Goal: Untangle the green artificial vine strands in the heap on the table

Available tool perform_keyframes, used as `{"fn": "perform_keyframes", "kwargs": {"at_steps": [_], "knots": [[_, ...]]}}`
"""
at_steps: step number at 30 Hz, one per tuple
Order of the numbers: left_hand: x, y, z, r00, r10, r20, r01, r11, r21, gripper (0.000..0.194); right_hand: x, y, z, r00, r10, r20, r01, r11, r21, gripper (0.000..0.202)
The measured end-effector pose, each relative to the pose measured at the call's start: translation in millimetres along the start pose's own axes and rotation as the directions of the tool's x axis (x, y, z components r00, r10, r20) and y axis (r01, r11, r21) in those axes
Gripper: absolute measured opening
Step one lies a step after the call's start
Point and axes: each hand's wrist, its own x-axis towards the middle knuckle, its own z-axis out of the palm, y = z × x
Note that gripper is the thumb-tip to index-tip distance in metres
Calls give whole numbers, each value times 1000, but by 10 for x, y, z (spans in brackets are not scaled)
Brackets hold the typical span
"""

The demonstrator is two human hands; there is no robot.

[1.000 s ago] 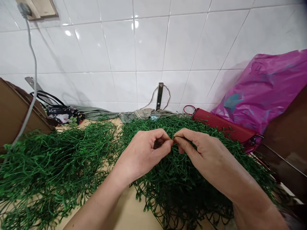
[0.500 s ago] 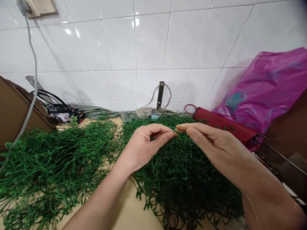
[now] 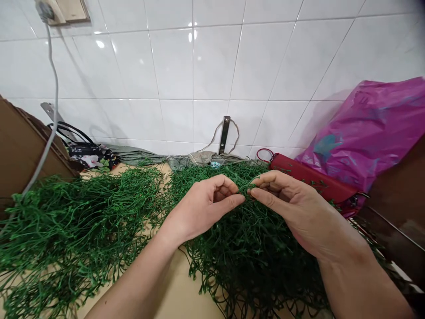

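Observation:
Over a large heap of green artificial stems (image 3: 245, 252), both hands meet near the middle of the view. My left hand (image 3: 212, 204) is pinched, its thumb and fingertips at a thin green strand. Close on its right, my right hand (image 3: 285, 195) pinches a green stem between thumb and index finger. The fingertips of the two hands are a small gap apart. Where one held piece ends and the heap begins is hard to tell. A second green heap (image 3: 83, 221) lies to the left.
A red bag (image 3: 308, 177) and a pink plastic bag (image 3: 368, 128) lean at the right. A cardboard box (image 3: 29, 141), a floral bag (image 3: 91, 155) and a hanging grey cable (image 3: 55, 88) are at the left. White tiles rise behind.
Both hands have moved slightly down, and their fingers are more curled. A green stem now shows at the right fingertips. The camera view has shifted a little.

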Motion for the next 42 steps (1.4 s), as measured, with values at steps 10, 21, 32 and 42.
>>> {"fn": "perform_keyframes", "kwargs": {"at_steps": [10, 21, 32, 42], "knots": [[6, -8, -25, 996, 61, -65, -62, 998, -16, 14, -45, -24, -84, 1000, -20, -9, 18, 981, -193, 30], [-2, 23, -21, 994, 20, -108, -15, 999, 44, 20, -60, 0, 5, 957, -272, 99, 283, 807, -519, 11], [20, -7, 132, 995, -4, -96, 11, 997, 74, 24, 72, 121, -35, 943, -277, -184, 124, 806, -579, 10], [-7, 36, 65, 992, 19, -123, -26, 998, -57, 25, 78, 87, -358, 963, -105, -249, -36, 864, -502, 24]]}}
